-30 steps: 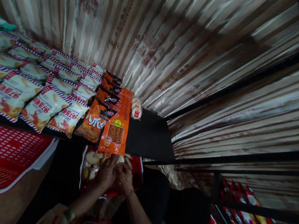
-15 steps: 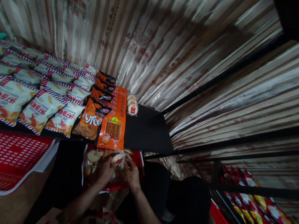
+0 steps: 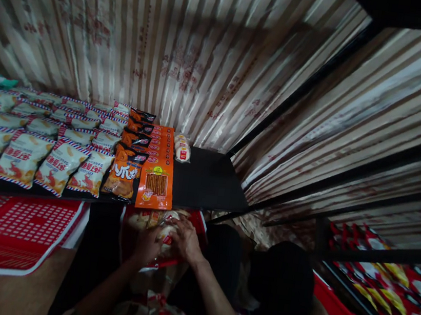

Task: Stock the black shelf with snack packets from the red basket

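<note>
White, round and plastic-wrapped, the packet is held between my left grip and right grip over the red plastic basket (below the black shelf), my right having just come across it, so neither seems free.

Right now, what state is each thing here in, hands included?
Left hand: at wrapped packet, grip unclear
Right hand: bent over wrapped packet, grip unclear
Wrapped packet: between the hands
Middle red basket: holding packets
White bags: puffed, in rows
Flat orange packets: overlapping
Round packs: lined up
Black shelf: partly stocked
</note>
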A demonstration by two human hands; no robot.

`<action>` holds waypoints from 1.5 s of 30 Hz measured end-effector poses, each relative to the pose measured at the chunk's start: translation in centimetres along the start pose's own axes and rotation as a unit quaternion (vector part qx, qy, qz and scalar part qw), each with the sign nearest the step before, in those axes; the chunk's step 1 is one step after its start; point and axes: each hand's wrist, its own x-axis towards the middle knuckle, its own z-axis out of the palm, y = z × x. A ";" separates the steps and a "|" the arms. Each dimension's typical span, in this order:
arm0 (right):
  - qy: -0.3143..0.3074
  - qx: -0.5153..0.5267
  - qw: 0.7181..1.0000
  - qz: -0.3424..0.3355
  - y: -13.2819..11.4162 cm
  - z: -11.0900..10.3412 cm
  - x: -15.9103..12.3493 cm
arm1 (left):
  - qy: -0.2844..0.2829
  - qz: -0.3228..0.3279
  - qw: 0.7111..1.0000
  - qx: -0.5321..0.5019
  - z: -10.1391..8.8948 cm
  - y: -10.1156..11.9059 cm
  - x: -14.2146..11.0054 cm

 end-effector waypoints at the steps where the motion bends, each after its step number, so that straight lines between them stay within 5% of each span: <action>1: -0.002 0.022 1.000 -0.006 -0.1 -0.1 0.0 | -0.011 0.003 1.000 0.008 -0.3 0.0 -0.1; 10: -0.032 0.163 0.985 0.046 -0.1 -1.2 0.2 | 0.004 0.014 0.995 -0.103 -2.5 1.6 -1.1; 20: -0.010 0.411 0.906 0.103 1.5 -2.3 -0.2 | 0.092 -0.002 0.984 -0.151 -3.0 5.6 -1.0; 25: -0.005 0.446 0.888 0.107 1.7 -4.1 -0.3 | 0.084 0.013 0.978 -0.190 -2.8 7.8 -0.6; 33: 0.002 0.543 0.835 0.089 2.3 -6.0 0.1 | 0.083 0.047 0.964 -0.247 -1.9 8.2 1.9; 45: 0.065 0.526 0.842 0.099 2.6 -6.9 4.1 | 0.122 0.067 0.965 -0.223 -2.9 10.3 6.0</action>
